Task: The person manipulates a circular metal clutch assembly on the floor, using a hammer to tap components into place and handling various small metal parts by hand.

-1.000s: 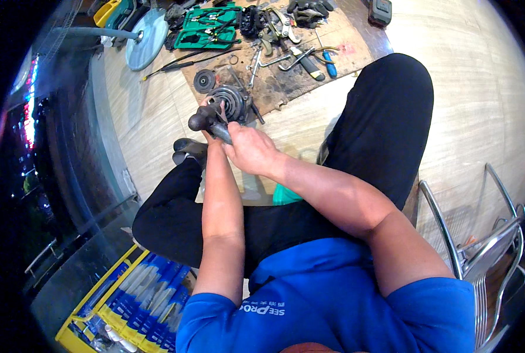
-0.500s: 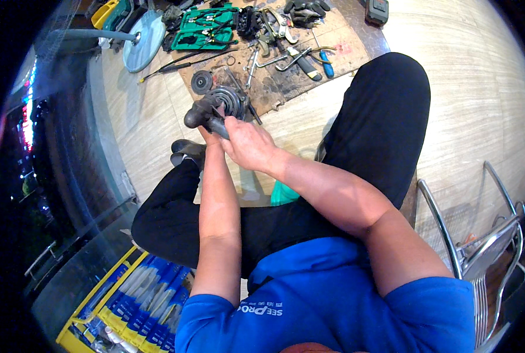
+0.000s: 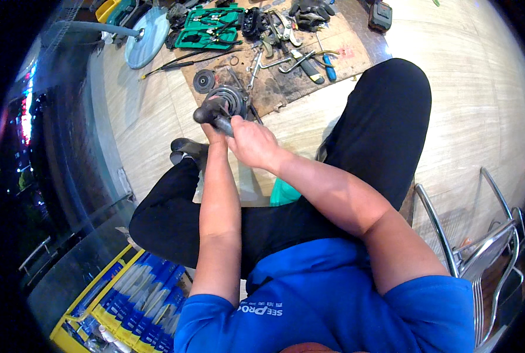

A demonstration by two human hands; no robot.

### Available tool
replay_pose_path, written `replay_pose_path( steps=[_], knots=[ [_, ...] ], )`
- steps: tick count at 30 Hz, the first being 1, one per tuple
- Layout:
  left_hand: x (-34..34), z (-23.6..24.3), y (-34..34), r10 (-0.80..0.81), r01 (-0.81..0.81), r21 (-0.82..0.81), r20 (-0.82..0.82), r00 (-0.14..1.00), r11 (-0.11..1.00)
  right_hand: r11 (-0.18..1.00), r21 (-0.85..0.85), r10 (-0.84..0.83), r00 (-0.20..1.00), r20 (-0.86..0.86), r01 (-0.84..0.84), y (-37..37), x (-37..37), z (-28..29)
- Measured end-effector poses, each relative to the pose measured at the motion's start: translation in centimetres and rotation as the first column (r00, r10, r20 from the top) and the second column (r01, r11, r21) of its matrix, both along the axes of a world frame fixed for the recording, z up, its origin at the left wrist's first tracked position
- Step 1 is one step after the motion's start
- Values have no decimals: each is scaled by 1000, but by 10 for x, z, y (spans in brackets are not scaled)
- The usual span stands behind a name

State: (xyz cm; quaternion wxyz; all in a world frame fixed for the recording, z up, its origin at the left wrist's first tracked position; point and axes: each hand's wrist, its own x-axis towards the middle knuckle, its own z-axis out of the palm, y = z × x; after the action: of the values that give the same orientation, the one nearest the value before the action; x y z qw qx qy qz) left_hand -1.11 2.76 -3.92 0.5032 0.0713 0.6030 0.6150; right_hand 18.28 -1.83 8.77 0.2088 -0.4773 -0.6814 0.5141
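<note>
Pale floor (image 3: 474,88) fills most of the frame, with a stained brown board (image 3: 286,91) at upper centre; I'm looking down at a person sitting low in black trousers (image 3: 386,117) and a blue shirt (image 3: 333,300). Right hand (image 3: 252,144), just left of centre: fingers closed round the handle of a dark hammer (image 3: 206,113), close to its head. Left hand (image 3: 213,133) is just beyond it, mostly hidden behind the hammer; can't tell how far open or what it holds. Round ringed metal part (image 3: 235,99) sits right behind the hammer head, at the board's lower left corner; can't tell if they touch. Small dark wheel (image 3: 204,81) lies just up-left of that. Further up the board: wrenches (image 3: 255,67), blue-handled screwdriver (image 3: 330,72), open green tool case (image 3: 209,38), dark gloves (image 3: 311,13). Round table base (image 3: 148,41) upper left, black battery (image 3: 380,16) top right of centre, metal chair (image 3: 439,229) lower right, yellow rack (image 3: 68,338) with blue packets (image 3: 142,300) lower left.
</note>
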Motion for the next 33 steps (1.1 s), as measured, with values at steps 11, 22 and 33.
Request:
replay_pose_path(
  steps=[11, 22, 33],
  knots=[
    [-10, -16, -21, -201, 417, 183, -663, 721, 890, 1000, -28, 14, 999, 33, -13, 7, -1, 0],
    [-5, 44, -22, -34, 76, 9, -839, 544, 997, 960, -6, -281, 954, -105, 281, 41, 18, 0],
    [-5, 36, -45, -115, 108, -74, -890, 442, 991, 918, -66, -394, 917, -59, 390, 52, 28, -6]
  ],
)
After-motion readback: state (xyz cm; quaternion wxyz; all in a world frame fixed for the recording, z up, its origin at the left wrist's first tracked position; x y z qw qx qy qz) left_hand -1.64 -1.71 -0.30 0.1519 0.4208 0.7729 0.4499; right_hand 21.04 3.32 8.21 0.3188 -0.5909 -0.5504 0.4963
